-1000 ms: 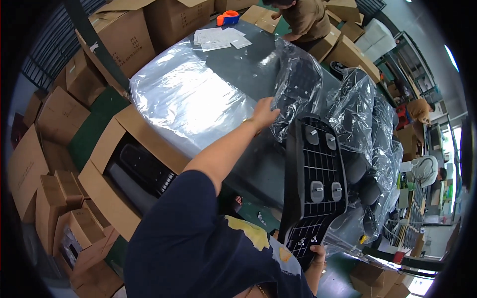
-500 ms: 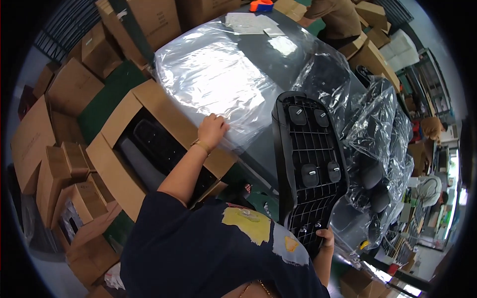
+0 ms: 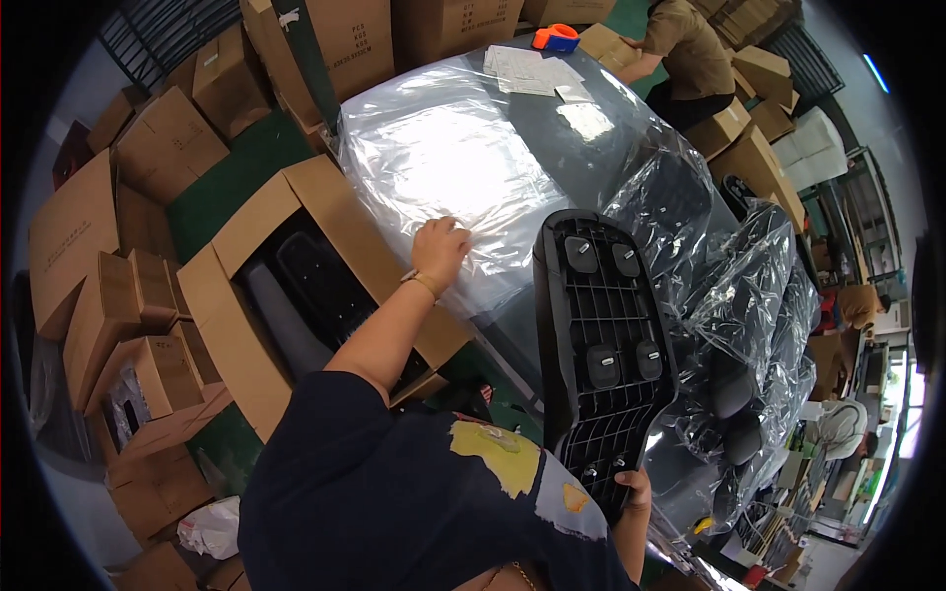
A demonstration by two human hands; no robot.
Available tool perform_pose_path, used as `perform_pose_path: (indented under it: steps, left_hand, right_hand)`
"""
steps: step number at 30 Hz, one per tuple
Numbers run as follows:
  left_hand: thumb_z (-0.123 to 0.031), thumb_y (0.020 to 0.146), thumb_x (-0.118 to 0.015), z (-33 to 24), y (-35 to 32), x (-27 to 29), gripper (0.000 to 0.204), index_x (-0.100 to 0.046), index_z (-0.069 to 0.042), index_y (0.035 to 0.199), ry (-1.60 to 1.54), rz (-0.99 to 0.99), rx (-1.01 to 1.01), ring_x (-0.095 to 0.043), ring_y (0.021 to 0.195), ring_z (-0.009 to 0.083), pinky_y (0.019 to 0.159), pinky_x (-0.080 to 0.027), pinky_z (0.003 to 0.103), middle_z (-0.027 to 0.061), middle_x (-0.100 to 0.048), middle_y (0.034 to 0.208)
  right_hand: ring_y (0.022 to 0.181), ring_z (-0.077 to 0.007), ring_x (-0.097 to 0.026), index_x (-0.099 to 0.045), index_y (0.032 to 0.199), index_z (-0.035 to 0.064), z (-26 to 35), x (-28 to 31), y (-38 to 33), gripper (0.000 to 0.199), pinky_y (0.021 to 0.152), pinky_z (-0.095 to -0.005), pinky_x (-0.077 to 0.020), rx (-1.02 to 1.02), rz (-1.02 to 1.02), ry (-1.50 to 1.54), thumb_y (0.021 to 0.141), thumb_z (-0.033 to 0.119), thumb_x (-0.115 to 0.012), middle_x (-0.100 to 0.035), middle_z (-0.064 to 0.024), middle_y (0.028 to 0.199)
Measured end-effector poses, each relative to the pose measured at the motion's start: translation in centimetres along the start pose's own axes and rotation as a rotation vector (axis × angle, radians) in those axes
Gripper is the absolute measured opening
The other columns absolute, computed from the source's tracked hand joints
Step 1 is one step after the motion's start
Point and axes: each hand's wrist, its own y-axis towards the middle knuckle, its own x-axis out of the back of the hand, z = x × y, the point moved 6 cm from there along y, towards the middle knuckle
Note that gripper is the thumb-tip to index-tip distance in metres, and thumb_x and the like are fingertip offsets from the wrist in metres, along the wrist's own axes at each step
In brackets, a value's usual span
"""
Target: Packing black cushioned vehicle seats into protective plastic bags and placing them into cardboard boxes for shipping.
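My right hand (image 3: pixel 634 488) grips the lower right edge of a black plastic chair back shell (image 3: pixel 603 340), which stands upright in front of me. Its ribbed side faces me, with several rounded pads carrying metal studs. My left hand (image 3: pixel 440 249) rests at the near edge of a stack of clear plastic bags (image 3: pixel 448 148), fingers slightly bent and apart. The bags lie flat on the dark table (image 3: pixel 522 113). Below my left arm, an opened cardboard box (image 3: pixel 340 212) contains black chair parts (image 3: pixel 291 325), partly hidden by its flaps and my arm.
Black parts wrapped in clear plastic (image 3: pixel 739 295) crowd the table's right side. Papers (image 3: pixel 532 71) and an orange-and-blue tape dispenser (image 3: pixel 557 37) sit at the far end. Cardboard boxes (image 3: pixel 168 143) pile up at left. A co-worker (image 3: pixel 690 54) bends over boxes at the back.
The view has shifted, so the table and boxes appear lower and mostly farther right. My left hand stays by the bags' near edge, and my right hand still holds the shell.
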Motion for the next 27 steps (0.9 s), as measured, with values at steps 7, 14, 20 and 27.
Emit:
perform_pose_path:
  steps: [7, 14, 20, 27]
  left_hand:
    - [-0.036, 0.092, -0.045, 2.8, 6.2, -1.0, 0.039, -0.062, -0.005, 0.077, -1.231, -0.108, 0.751, -0.056, 0.062, 0.019, 0.058, -0.047, 0.033, 0.006, -0.06, 0.074]
    - [-0.03, 0.091, -0.051, 8.3, 7.0, 8.4, 0.025, -0.049, -0.008, 0.08, -1.989, -0.18, 0.647, -0.049, 0.056, 0.0143, 0.051, -0.042, 0.028, 0.0022, -0.048, 0.063]
    - [0.007, 0.079, -0.053, 7.6, 4.2, 13.2, 0.032, -0.042, 0.0, 0.108, -1.541, -0.248, 0.623, -0.059, 0.079, 0.0238, 0.073, -0.052, 0.036, 0.0132, -0.054, 0.095]
    - [-0.003, 0.089, -0.047, 4.9, 0.7, 15.7, 0.025, -0.044, -0.001, 0.114, -1.792, -0.093, 0.508, -0.055, 0.106, 0.0266, 0.09, -0.047, 0.036, 0.015, -0.056, 0.113]
  right_hand:
    - [0.091, -0.0295, -0.06, -0.051, 0.113, -0.0061, 2.5, -1.7, 2.1, 0.066, 0.082, -0.035, -0.0494, -0.057, 0.062, -0.156, 0.05, 0.012, -0.057, -0.061, -0.0165, 0.101]
    - [0.087, -0.0207, -0.06, -0.058, 0.105, -0.0064, 4.3, -3.6, 9.3, 0.047, 0.081, -0.0295, -0.0463, -0.033, 0.282, -0.387, 0.061, 0.01, -0.059, -0.064, -0.0105, 0.095]
    - [0.085, -0.0162, -0.06, -0.059, 0.105, -0.0046, 7.2, -7.0, 16.4, 0.038, 0.078, -0.0288, -0.0473, -0.004, 0.259, -0.687, 0.068, 0.004, -0.061, -0.063, -0.0087, 0.095]
    - [0.098, -0.0326, -0.058, -0.06, 0.108, 0.0036, 12.5, -17.9, 13.2, 0.034, 0.085, -0.0371, -0.0453, 1.137, -0.15, -1.481, 0.076, 0.014, -0.064, -0.062, -0.0161, 0.102]
